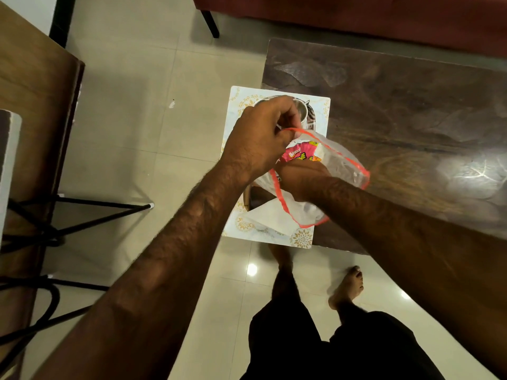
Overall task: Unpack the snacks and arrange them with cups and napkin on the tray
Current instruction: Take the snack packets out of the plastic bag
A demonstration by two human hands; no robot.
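Observation:
A clear plastic bag with a red-orange rim hangs above the white patterned tray. My left hand pinches the bag's rim at its upper left and holds it wide. My right hand reaches inside the bag and grips a pink snack packet. Steel cups stand at the tray's far end, partly hidden by my left hand. A white napkin lies at the tray's near end under the bag.
The tray overhangs the left edge of a dark wooden table. A wooden table with black metal legs stands to the left. A red sofa is at the back. My bare feet are on the tiled floor.

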